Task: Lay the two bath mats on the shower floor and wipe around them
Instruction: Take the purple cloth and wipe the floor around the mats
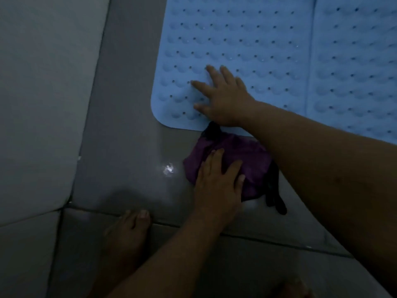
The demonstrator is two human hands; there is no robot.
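Observation:
Two light blue bath mats with small holes lie side by side on the grey shower floor [129, 125]: the left mat [236, 35] and the right mat [354, 61], edges touching. My right hand [225, 102] rests flat on the near left corner of the left mat, fingers spread, holding nothing. My left hand [217, 186] presses palm-down on a crumpled purple cloth [247, 153] that lies on the floor just in front of that corner. Dark parts of the cloth stick out at its top and right.
A pale grey wall [43, 82] rises along the left, meeting the floor in a corner. My bare foot [129, 233] stands on the tile near a grout line. A wet glint [168, 168] shows on the floor left of the cloth. The light is dim.

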